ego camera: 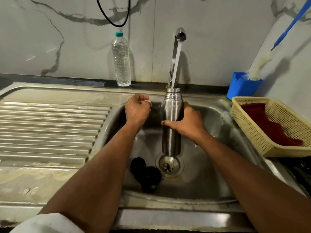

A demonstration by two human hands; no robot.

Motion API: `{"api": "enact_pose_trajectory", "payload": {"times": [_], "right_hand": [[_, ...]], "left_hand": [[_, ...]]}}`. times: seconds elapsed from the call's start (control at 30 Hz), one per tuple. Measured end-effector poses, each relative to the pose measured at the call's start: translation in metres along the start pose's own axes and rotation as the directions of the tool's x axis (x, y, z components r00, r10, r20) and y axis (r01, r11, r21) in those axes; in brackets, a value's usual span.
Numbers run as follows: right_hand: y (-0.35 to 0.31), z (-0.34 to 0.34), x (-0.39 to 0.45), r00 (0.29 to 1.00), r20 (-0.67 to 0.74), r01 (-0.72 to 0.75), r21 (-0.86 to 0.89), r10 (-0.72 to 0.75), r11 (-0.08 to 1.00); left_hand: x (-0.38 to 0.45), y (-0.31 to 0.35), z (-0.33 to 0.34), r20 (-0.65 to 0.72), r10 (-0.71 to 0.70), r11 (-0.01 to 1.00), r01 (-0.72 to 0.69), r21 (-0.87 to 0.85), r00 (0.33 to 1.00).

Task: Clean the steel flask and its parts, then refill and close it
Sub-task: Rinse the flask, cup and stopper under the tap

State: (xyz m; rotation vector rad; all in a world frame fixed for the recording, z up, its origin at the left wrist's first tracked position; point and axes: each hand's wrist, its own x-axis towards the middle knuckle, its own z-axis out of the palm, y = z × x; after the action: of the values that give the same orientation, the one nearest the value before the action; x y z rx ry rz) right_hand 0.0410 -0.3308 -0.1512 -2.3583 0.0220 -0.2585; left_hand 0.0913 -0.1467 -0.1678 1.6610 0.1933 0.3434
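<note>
Flask (171, 121) under tap (180, 33), above drain (168, 163); 2 caps (146, 170) left of drain.

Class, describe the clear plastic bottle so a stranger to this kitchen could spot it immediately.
Start at the tap behind the sink. Left of it, against the marble wall, stands the plastic bottle. Unlike the steel flask, it is see-through, with a teal cap.

Both forearms reach forward, bare, a white sleeve (50, 222) pushed up on the left. The right hand (186, 121) wraps round an upright cylinder, thumb across its front. The left hand (137, 109) hovers beside it, wet, fingers curled inward, possibly pinching something small and pale.
</note>
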Motion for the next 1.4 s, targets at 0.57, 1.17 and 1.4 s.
{"api": "enact_pose_trajectory", "payload": {"times": [0.57,1.17,1.4], "right_hand": [[-0.018,-0.032,0.003,0.912,0.397,0.102,-0.451,0.097,0.887],[-0.133,-0.046,-0.003,0.901,0.409,0.434,-0.866,0.148,-0.249],[-0.125,-0.072,-0.005,0.930,0.344,0.342,-0.939,0.132,0.040]], "left_hand": [[0.000,0.002,0.002,0.076,-0.010,0.999,0.006,0.054,0.997],[0.000,-0.002,0.005,0.339,-0.180,0.971,0.112,0.211,0.923],[-0.003,0.000,0.006,0.404,-0.187,0.963,0.086,0.255,0.895]]}}
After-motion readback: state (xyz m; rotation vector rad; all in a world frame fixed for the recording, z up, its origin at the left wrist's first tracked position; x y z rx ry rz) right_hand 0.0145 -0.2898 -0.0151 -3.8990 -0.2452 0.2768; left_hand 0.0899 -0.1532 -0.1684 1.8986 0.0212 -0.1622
